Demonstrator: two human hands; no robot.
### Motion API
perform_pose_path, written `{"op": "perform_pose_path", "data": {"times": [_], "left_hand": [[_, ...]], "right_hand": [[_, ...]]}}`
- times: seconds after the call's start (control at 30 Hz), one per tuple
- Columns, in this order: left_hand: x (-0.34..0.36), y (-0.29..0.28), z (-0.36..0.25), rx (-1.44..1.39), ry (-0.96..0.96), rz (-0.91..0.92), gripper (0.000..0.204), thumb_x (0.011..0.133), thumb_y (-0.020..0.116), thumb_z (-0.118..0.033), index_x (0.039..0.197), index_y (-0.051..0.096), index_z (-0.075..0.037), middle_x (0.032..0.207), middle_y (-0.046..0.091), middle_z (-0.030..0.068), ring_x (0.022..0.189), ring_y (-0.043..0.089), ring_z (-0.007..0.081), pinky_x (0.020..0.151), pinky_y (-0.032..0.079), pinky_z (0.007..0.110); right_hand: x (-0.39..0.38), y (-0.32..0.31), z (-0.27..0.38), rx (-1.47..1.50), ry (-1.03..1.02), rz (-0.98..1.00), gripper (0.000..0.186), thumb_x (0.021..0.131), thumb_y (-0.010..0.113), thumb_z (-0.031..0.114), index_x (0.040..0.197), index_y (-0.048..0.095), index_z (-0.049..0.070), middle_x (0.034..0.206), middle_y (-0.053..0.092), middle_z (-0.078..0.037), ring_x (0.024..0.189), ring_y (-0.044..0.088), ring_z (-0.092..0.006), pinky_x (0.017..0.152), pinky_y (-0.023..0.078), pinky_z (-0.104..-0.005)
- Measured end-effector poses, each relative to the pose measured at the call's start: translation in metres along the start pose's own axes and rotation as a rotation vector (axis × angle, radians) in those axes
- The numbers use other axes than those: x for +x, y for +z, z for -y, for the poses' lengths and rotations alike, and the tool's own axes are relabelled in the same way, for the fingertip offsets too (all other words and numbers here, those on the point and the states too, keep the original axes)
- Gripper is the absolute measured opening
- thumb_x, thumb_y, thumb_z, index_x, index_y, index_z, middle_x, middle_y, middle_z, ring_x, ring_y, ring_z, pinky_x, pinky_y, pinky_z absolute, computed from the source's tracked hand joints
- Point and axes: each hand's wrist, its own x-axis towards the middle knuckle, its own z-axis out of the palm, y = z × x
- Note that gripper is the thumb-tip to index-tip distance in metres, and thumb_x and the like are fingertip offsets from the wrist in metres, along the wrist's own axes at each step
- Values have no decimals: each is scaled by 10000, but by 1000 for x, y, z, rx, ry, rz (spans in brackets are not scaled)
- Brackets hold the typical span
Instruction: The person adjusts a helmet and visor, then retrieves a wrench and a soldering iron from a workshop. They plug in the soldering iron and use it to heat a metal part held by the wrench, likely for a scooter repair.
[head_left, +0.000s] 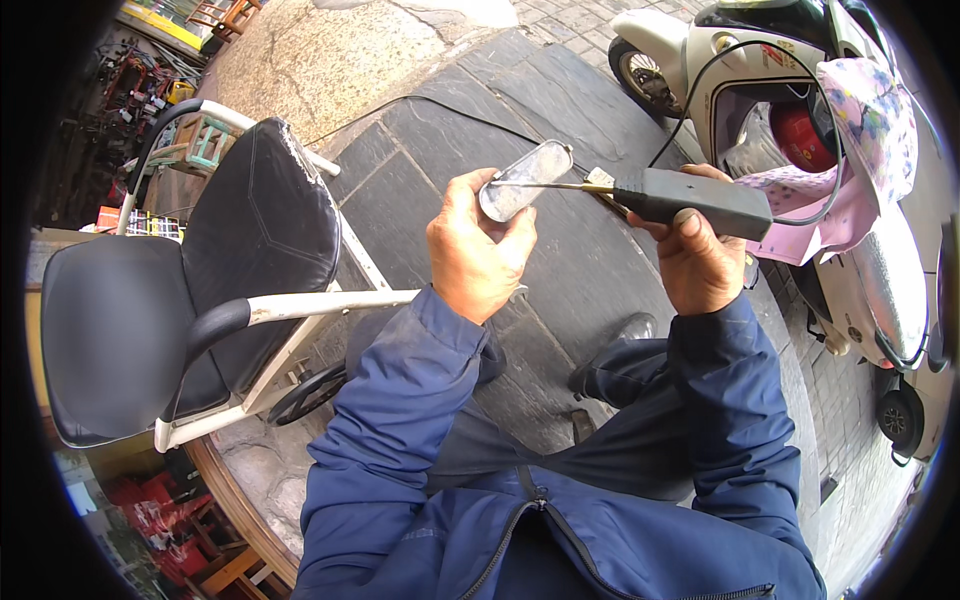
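My left hand [471, 258] is closed around a small, flat, grey metal piece [530, 172] with rounded ends, pinched between thumb and fingers. In my right hand [700, 268] is a corded tool with a black, box-shaped handle [708, 199]. A thin metal rod [560, 186] sticks out of the tool's left end and crosses in front of the metal piece, its tip close to my left fingers. Whether the rod touches the metal cannot be told. The tool's exact kind does not show. A black cable [690, 95] loops near the tool.
A worn chair [262, 235] with black padding and a white frame stands at the left. White scooters are parked at the right, the nearer one [715, 55] with a pink flowered cover [868, 125]. My shoes rest on dark stone paving [560, 265].
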Motion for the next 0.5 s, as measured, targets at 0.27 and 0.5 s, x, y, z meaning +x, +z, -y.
{"op": "perform_pose_path", "data": {"times": [0.27, 0.5], "left_hand": [[-1, 2, -7, -48, -28, 13, 412, 778, 689, 3, 1131, 483, 58, 934, 653, 130, 724, 634, 118, 622, 529, 252], [0, 0, -16, -271, -97, 81, 383, 815, 638, 41, 1147, 450, 66, 896, 624, 99, 671, 602, 88, 533, 514, 224]], "right_hand": [[1, -2, 0, 11, 8, 5, 597, 778, 749, 151, 1257, 418, 18, 1106, 572, -162, 990, 626, -310, 844, 558, -459], [3, -1, 3, 69, 6, -31, 564, 776, 751, 125, 1227, 437, -3, 1070, 587, -176, 961, 641, -318, 801, 578, -447]]}}
